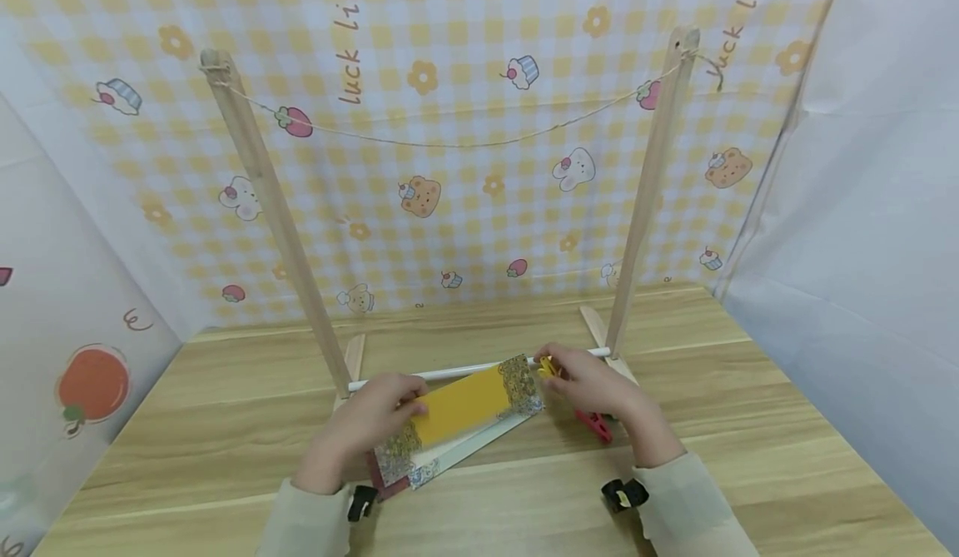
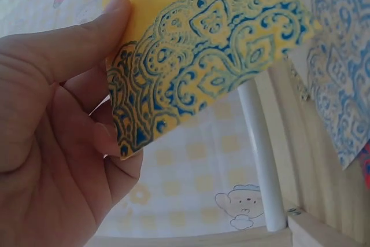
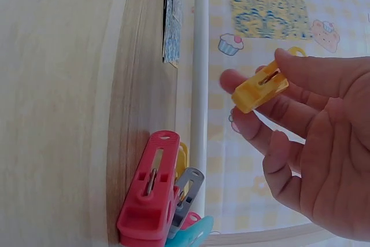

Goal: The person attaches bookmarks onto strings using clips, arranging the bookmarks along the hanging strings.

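Note:
A yellow paper strip (image 1: 460,407) with a blue lace-like pattern at both ends is pinched by its left part in my left hand (image 1: 378,415). In the left wrist view the thumb lies on the face of this yellow strip (image 2: 208,56), fingers behind it. My right hand (image 1: 592,382) holds a small yellow clothespin (image 3: 260,88) between thumb and fingers, close to the strip's right end. Beneath the strip lie more patterned paper strips (image 1: 472,453), one pale and one dark red. Beside the right hand is a red clothespin (image 3: 150,186), with grey, teal and yellow ones around it.
Two wooden posts (image 1: 280,216) stand on the wooden table (image 1: 517,507), joined low down by a white rod (image 1: 442,373). A thin string (image 1: 449,145) sags between their tops. Behind hangs a yellow checked cloth (image 1: 464,57).

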`<state>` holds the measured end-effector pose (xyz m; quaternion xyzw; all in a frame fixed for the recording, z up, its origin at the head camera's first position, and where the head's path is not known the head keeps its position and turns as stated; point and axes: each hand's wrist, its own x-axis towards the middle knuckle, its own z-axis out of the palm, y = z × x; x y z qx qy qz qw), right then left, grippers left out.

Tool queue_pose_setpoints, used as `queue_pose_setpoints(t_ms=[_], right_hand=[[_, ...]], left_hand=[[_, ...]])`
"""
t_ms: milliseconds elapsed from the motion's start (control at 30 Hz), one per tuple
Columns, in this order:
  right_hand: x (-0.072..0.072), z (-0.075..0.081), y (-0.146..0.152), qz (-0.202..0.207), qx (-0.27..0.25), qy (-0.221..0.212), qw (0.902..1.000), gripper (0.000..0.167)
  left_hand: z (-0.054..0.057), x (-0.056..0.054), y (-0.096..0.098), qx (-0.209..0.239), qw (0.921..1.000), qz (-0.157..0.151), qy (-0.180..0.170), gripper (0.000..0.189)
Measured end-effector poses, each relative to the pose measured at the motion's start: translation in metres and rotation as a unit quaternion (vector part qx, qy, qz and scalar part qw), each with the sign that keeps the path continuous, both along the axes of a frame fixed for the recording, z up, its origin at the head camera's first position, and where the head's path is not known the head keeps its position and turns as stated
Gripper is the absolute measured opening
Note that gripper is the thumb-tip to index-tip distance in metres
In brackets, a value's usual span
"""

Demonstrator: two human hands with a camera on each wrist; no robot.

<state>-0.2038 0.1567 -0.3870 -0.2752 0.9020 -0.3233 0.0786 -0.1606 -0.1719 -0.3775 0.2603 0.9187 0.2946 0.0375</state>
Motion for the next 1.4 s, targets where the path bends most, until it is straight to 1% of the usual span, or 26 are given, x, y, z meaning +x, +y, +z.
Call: queue_pose_setpoints(t_ms=[233,333,467,633,700,800,967,1133,1300,1400], right_hand=[[0.001,0.004,0.0,0.005,-0.009,0.017,0.9998,0.033],[0.002,0.006,-0.001,0.005,-0.02,0.018,0.9996,0.034],[0.002,0.011,-0.002,-0.005,-0.047,0.01,0.9988,0.036],[0.005,0.016,-0.004,-0.012,-0.078,0.004,0.9968,0.036],[0.006,0.018,-0.006,-0.01,-0.089,0.009,0.9959,0.036],[0.01,0.021,-0.008,-0.009,-0.099,0.02,0.9949,0.039],[0.015,0.027,-0.016,-0.009,-0.103,0.045,0.9936,0.042],[0.02,0.034,-0.024,-0.003,-0.123,0.051,0.991,0.043],[0.023,0.037,-0.031,0.012,-0.143,0.074,0.9868,0.041],[0.024,0.041,-0.035,0.014,-0.157,0.088,0.9836,0.039]], left_hand=[[0.007,0.001,-0.003,0.011,0.9998,0.015,-0.007,0.007],[0.01,0.003,-0.005,0.011,0.9996,0.023,-0.007,0.006],[0.015,0.005,-0.01,0.012,0.9994,0.03,0.01,0.004],[0.025,0.008,-0.015,0.029,0.9988,0.021,0.033,0.006],[0.027,0.01,-0.017,0.031,0.9984,0.014,0.045,0.005],[0.031,0.012,-0.02,0.031,0.9976,0.011,0.061,0.004],[0.038,0.016,-0.025,0.033,0.9953,0.016,0.09,0.004],[0.042,0.02,-0.028,0.034,0.9933,0.04,0.103,0.005],[0.046,0.025,-0.032,0.027,0.9906,0.073,0.113,0.003],[0.049,0.028,-0.036,0.028,0.9882,0.084,0.124,0.004]])
